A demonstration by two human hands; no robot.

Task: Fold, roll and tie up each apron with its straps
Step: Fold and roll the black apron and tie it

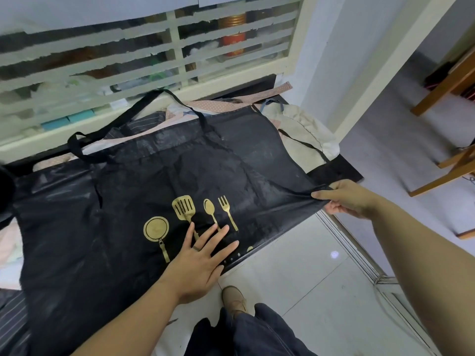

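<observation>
A black apron (133,191) with gold kitchen utensils printed on it lies spread across a dark table. Its black neck strap (120,119) loops up over the far left edge. My left hand (200,258) lies flat on the apron with fingers spread, just below the gold print, near the table's front edge. At the table's right end, my right hand (344,196) pinches the apron's right corner and holds the cloth taut past the edge. A thin black waist strap (303,143) trails over the pale cloth behind.
More aprons are heaped under and behind the black one: a cream one (305,124), a pink dotted one (223,105), a striped dark one (12,322). A slatted window (144,47) backs the table. Wooden furniture (447,80) stands right. My shoe (234,299) is on the tiled floor.
</observation>
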